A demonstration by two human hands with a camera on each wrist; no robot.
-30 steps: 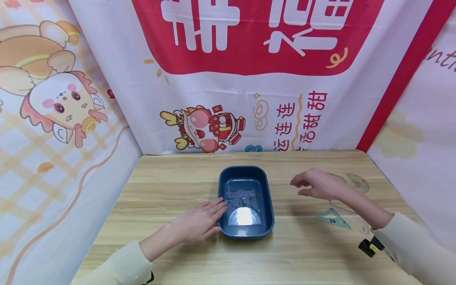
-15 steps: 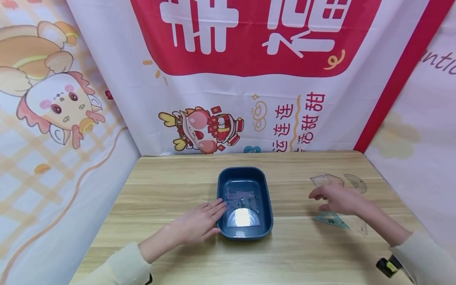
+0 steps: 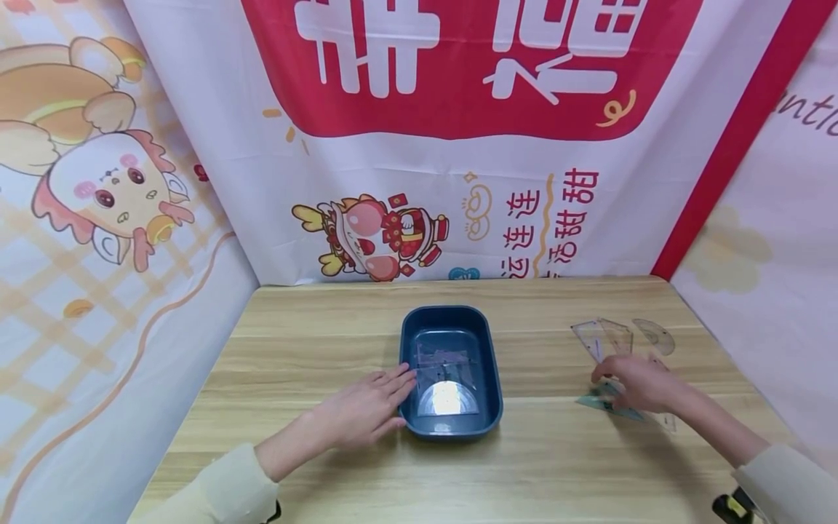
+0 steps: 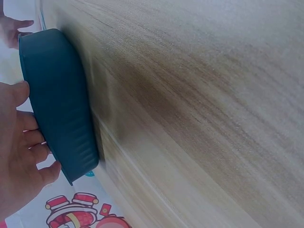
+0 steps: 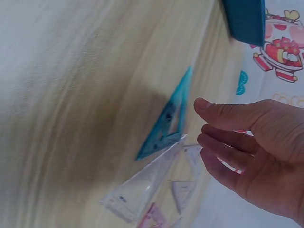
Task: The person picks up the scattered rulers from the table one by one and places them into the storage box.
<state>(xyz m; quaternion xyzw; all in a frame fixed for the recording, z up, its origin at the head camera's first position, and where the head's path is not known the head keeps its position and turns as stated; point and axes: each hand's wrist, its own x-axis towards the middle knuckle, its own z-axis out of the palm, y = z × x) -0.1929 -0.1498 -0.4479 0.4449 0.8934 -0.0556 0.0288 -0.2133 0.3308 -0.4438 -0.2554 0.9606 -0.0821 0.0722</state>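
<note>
A dark blue plastic tray (image 3: 492, 378) stands on the table, with a clear protractor (image 3: 428, 402) and other transparent pieces inside. My left hand (image 3: 363, 411) rests against the tray's left side, its fingertips at the rim; the left wrist view shows the thumb and fingers along the tray's outer wall (image 4: 59, 104). Over the teal set square (image 5: 164, 126) hovers my right hand (image 3: 638, 382), thumb and fingers apart and bent a little, nothing between them. Beside that teal piece lies a larger clear set square (image 5: 142, 183), partly hidden by the hand in the head view.
Behind the right hand lie a clear piece (image 3: 587, 335), a pinkish set square (image 3: 617, 335) and another protractor (image 3: 655, 336). The wooden table (image 3: 314, 327) meets a printed cloth backdrop (image 3: 425, 167) at its far edge, with printed cloth walls on both sides.
My right hand has moved right and toward me, from beside the tray to over the teal set square, and has lowered. The left hand and tray have stayed put.
</note>
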